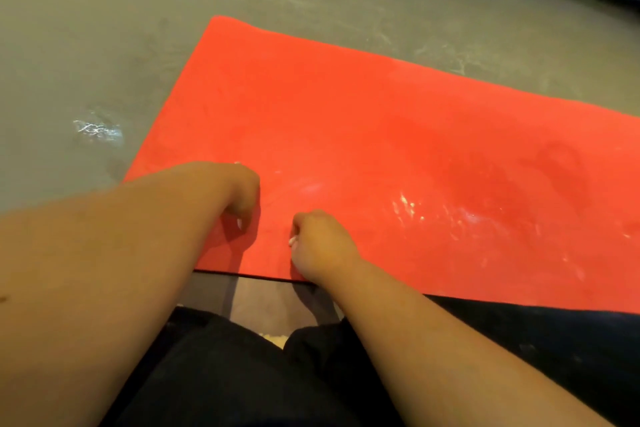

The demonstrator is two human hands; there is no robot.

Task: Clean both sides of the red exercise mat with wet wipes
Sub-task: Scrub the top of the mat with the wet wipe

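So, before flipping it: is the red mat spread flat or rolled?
Spread flat: the red mat lies open on the floor, no roll visible in frame.

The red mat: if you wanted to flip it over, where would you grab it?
Probably the near long edge of the red mat, beside the left hand and right hand. It lies flat on the floor, so only an edge offers purchase; lift from the person's side.

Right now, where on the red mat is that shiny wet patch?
In the head view the wet patch lies on the red mat, to the right of the right hand and toward the mat's near edge.
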